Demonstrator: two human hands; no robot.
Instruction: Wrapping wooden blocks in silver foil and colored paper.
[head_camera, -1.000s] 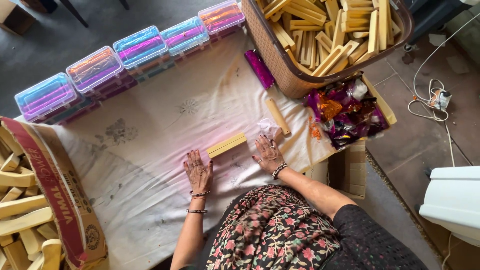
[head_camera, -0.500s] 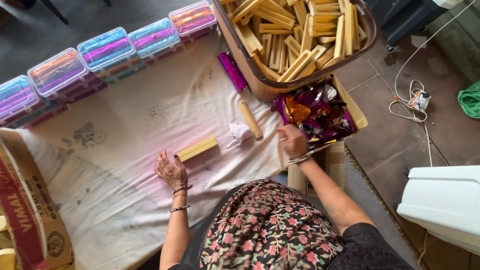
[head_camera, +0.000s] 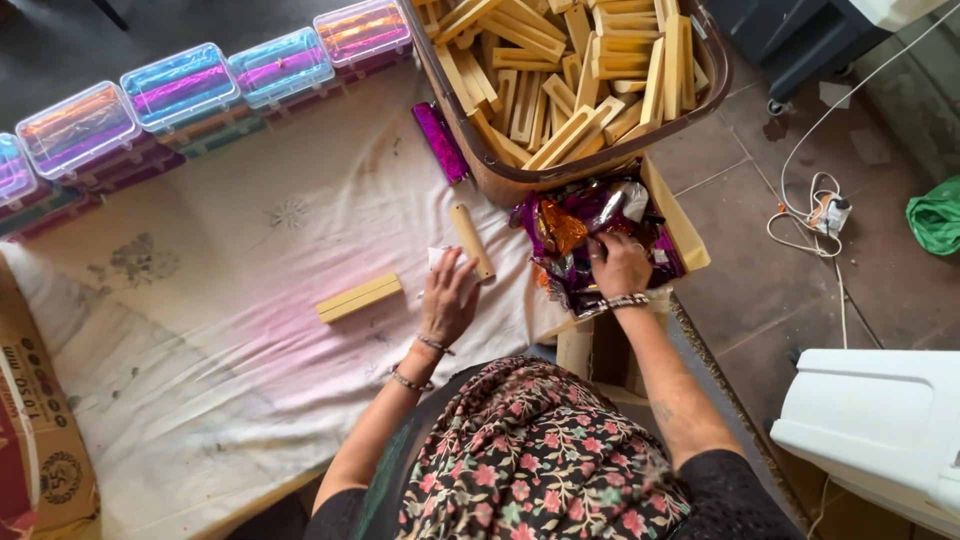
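Note:
My left hand rests on a small crumpled white piece on the cloth, right beside a short wooden roller. A pale yellow block lies on the white cloth to its left, untouched. My right hand reaches into a cardboard box full of shiny purple and orange foil wrappers, fingers down among them; whether it grips one I cannot see.
A brown basket of several yellow blocks stands at the top. A purple foil roll lies beside it. Clear plastic cases line the cloth's far edge. A printed carton sits at left. A white cable lies on the floor.
My left hand moved right from the yellow block to the white piece by the roller. My right hand went from the box's edge down into the foil wrappers. The view shifted right.

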